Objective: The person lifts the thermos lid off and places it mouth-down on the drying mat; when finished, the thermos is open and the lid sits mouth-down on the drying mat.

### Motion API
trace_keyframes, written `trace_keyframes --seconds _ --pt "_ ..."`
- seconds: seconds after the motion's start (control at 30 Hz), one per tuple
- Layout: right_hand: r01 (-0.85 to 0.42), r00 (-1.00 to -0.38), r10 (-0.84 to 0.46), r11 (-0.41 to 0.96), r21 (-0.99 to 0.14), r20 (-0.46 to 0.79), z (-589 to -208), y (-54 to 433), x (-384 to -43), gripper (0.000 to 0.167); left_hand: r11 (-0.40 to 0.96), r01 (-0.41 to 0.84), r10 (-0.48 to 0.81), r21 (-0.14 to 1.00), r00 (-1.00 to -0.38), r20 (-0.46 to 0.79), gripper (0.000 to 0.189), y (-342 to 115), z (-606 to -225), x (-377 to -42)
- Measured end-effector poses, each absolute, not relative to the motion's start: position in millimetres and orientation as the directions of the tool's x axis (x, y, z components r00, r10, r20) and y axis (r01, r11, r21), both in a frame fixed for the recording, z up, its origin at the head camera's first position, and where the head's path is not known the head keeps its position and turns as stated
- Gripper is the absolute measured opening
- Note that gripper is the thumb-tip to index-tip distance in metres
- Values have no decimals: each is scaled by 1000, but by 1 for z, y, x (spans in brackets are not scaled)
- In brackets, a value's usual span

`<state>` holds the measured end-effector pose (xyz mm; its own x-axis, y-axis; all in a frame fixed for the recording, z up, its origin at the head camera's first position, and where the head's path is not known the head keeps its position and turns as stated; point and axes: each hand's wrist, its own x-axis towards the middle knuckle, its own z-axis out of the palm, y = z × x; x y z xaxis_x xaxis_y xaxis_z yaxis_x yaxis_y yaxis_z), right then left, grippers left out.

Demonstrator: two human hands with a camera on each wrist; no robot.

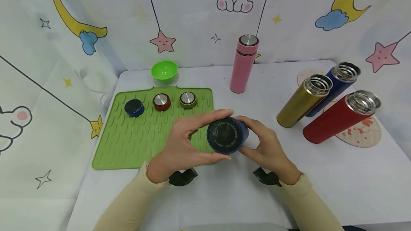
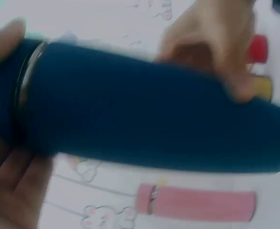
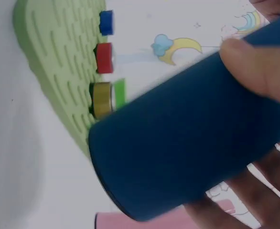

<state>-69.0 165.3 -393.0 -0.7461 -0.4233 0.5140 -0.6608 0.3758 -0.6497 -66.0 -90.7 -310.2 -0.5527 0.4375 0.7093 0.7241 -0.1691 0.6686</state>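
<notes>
Both hands hold a blue thermos flask (image 1: 226,135), its black printed base facing the head camera. My left hand (image 1: 187,142) grips it from the left; in the left wrist view, thumb and fingers lie around the cap end beyond a silver ring. From the right, my right hand (image 1: 268,149) grips the flask's body (image 3: 192,133), thumb on one side and fingers on the other. On a green ridged mat (image 1: 128,145) sit a blue cap (image 1: 134,108), a red cap (image 1: 161,102) and a gold cap (image 1: 188,100).
A pink flask (image 1: 244,63) stands upright at the back, with a green bowl (image 1: 164,71) behind the mat. To the right are uncapped gold (image 1: 300,104), blue (image 1: 334,86) and red (image 1: 337,118) flasks, near a round patterned mat (image 1: 363,134). A printed cloth (image 1: 192,17) hangs behind the table.
</notes>
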Motion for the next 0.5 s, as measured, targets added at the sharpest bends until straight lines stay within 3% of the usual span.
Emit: trace_keyframes --seconds 0.13,0.23,0.37,0.5 --pt "-652 -758 -351 434 -621 550 -392 162 -68 88 -145 758 315 635 -573 756 85 -82 -320 -63" --pt "-648 -762 -347 440 -622 547 -391 162 -67 87 -139 764 294 630 -575 763 86 -81 -322 -62" --pt "-666 -744 -394 384 -639 539 -390 166 -69 76 -144 771 348 620 -546 762 89 -84 -320 -64" --pt "-688 -707 -473 288 -666 526 -390 172 -73 72 -176 788 488 590 -450 748 88 -90 -311 -67"
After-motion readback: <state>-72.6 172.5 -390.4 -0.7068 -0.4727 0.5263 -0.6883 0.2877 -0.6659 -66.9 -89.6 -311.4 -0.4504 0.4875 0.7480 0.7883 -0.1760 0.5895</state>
